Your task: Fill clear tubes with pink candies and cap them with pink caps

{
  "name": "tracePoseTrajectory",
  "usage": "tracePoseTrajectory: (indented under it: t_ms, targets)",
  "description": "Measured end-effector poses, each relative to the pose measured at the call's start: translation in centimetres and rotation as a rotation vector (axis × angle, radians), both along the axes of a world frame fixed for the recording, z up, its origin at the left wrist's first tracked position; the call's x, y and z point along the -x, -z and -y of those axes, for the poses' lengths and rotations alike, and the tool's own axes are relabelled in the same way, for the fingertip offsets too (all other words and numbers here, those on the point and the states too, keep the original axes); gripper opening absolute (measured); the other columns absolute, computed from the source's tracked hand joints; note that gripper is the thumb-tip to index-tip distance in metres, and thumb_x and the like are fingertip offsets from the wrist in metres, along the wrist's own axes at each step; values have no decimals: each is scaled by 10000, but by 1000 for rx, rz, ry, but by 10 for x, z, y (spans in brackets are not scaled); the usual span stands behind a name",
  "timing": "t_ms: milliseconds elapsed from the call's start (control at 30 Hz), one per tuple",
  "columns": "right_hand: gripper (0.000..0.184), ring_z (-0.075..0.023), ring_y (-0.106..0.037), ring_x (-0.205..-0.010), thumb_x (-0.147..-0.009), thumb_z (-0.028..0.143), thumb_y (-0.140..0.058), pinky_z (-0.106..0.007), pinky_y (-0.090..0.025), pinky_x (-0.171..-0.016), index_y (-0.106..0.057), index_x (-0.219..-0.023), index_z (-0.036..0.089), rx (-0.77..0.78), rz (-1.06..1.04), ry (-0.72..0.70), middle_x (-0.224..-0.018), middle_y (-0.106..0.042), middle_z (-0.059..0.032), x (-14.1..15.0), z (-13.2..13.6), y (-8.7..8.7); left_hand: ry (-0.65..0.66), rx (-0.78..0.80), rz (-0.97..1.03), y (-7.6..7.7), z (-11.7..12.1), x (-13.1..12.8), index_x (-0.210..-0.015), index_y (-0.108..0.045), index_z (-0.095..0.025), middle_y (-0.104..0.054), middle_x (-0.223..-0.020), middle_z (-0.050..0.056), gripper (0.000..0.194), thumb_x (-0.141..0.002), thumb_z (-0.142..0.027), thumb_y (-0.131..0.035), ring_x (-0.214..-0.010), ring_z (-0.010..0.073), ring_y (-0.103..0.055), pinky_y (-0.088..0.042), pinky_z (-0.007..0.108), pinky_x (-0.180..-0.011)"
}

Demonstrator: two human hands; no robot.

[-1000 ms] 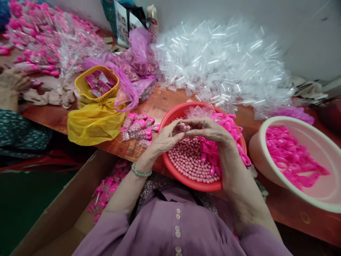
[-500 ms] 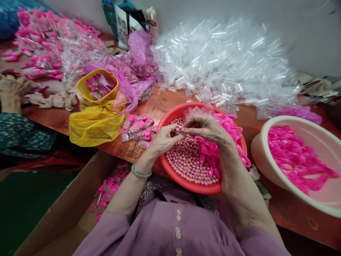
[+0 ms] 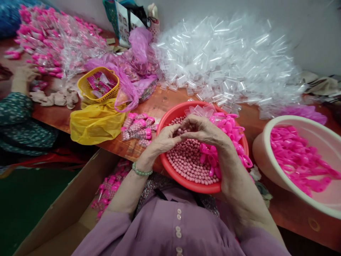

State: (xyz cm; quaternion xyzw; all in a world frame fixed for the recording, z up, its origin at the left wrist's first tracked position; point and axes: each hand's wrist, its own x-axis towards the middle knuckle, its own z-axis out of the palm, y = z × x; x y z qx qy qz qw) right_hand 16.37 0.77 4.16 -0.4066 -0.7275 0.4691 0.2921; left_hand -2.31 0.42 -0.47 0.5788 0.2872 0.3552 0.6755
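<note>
My left hand (image 3: pixel 165 139) and my right hand (image 3: pixel 204 129) meet over a red basin (image 3: pixel 174 180). Fingers and thumbs of both are curled together, nearly touching tip to tip, and what they hold is hidden between them. Below lie many round pink beads (image 3: pixel 188 161) filling the basin's near and left side. Bright pink plastic caps (image 3: pixel 227 126) are heaped along its right side, partly behind my right wrist. At the basin's far rim sit some clear plastic sleeves (image 3: pixel 202 109). Left of the basin, clear packs of pink beads with pink caps (image 3: pixel 138 125) lie on the table.
A white tub (image 3: pixel 262 140) of pink caps stands at right. Behind is a large heap of clear sleeves (image 3: pixel 226 64). To the left are a yellow basket (image 3: pixel 109 94), a yellow bag (image 3: pixel 96 122) and another person's hand (image 3: pixel 25 76). Below left, a cardboard box (image 3: pixel 61 202) holds filled packs.
My fingers have drawn closer together, and the beads seen between them before are now mostly covered. The other person's hand at the left has reached farther toward the pink pile.
</note>
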Motion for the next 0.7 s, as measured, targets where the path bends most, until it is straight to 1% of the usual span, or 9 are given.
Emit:
tracePoseTrajectory:
  t_ms: [67, 167, 267, 367, 467, 533, 600, 633, 700]
  targets:
    - [260, -126, -499, -694, -738, 328, -794, -264, -388, -626, -589, -821, 191, 29, -32, 35, -762, -559, 25, -1, -1, 3, -28, 35, 3, 1, 0, 0, -1027, -725, -126, -718, -980, 71, 462, -716, -445, -850, -928, 196, -652, -494, 357, -942]
    - [336, -111, -451, -633, -722, 377, -807, -254, -347, -584, -522, -764, 205, 85, -55, 66, -690, -506, 51, -1, -2, 5, -67, 76, 13, 2, 0, -1, -902, -685, -129, -648, -866, 22, 415, -696, -441, -865, -819, 134, -595, -498, 292, -832]
    - [352, -99, -420, -583, -731, 419, -801, -251, -325, -554, -523, -764, 206, 127, -64, 69, -652, -491, 63, 0, -2, 4, -59, 109, 38, 0, 0, 0, -850, -645, -136, -598, -808, -9, 424, -669, -436, -884, -769, 103, -557, -490, 253, -771]
    - [368, -101, -431, -595, -726, 453, -807, -255, -344, -563, -543, -731, 196, 113, -59, 59, -652, -495, 55, 1, -1, 2, -45, 132, 57, -4, 0, 1, -852, -635, -139, -589, -785, -17, 442, -651, -430, -900, -748, 96, -554, -491, 242, -747]
    - [406, -111, -459, -635, -689, 469, -843, -263, -377, -595, -548, -704, 190, 85, -38, 78, -674, -511, 44, 0, -1, -1, -47, 145, 63, -8, 0, 2, -856, -630, -136, -603, -795, -9, 429, -678, -428, -889, -748, 96, -568, -492, 239, -736]
    - [402, -133, -517, -696, -685, 481, -851, -280, -419, -642, -592, -768, 184, 61, -39, 102, -737, -571, 20, -2, -1, -3, -56, 153, 81, -9, 0, 3, -870, -630, -134, -616, -813, -4, 426, -696, -431, -880, -758, 95, -584, -499, 238, -746]
    - [399, -159, -568, -776, -725, 504, -822, -303, -453, -706, -641, -866, 177, 22, -49, 141, -830, -628, -12, -5, -1, -5, -42, 155, 119, -10, 1, 4, -900, -638, -135, -640, -854, 7, 423, -709, -429, -874, -799, 104, -617, -513, 248, -786]
    - [399, -166, -578, -802, -752, 516, -800, -311, -459, -730, -656, -901, 175, -2, -48, 172, -866, -642, -24, -6, -1, -6, -25, 154, 136, -10, 2, 5, -914, -641, -138, -649, -869, 11, 416, -717, -426, -869, -824, 112, -633, -520, 257, -808]
    - [398, -162, -572, -793, -792, 537, -759, -314, -455, -733, -672, -917, 169, -48, -24, 240, -874, -645, -30, -10, -1, -8, 34, 149, 135, -10, 3, 6, -922, -648, -143, -648, -864, 9, 390, -729, -406, -862, -840, 121, -644, -528, 269, -825]
